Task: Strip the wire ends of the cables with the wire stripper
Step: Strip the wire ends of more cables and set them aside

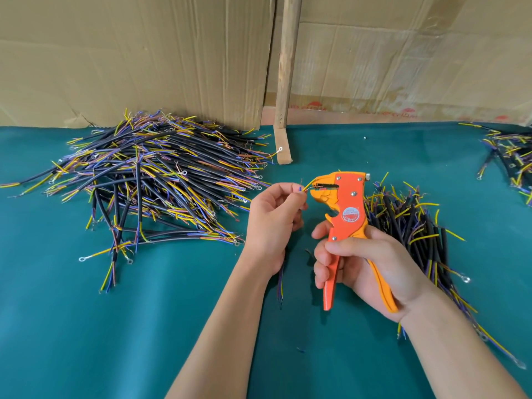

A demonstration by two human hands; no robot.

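My right hand (365, 266) grips the two handles of an orange wire stripper (345, 217), held upright with its jaws pointing left. My left hand (273, 220) pinches a short black cable (280, 283) that hangs below my palm. Its thin coloured wire ends stick out past my fingers, and a yellow wire end (308, 184) reaches into the stripper's jaws. A big pile of black cables (155, 180) with yellow, blue and brown ends lies to the left. A second pile (414, 226) lies just behind my right hand.
The table is covered in green cloth (115, 326). Cardboard sheets (144, 53) form a wall at the back, with a wooden post (285, 82) standing between them. A third heap of cables (509, 159) sits at the far right edge.
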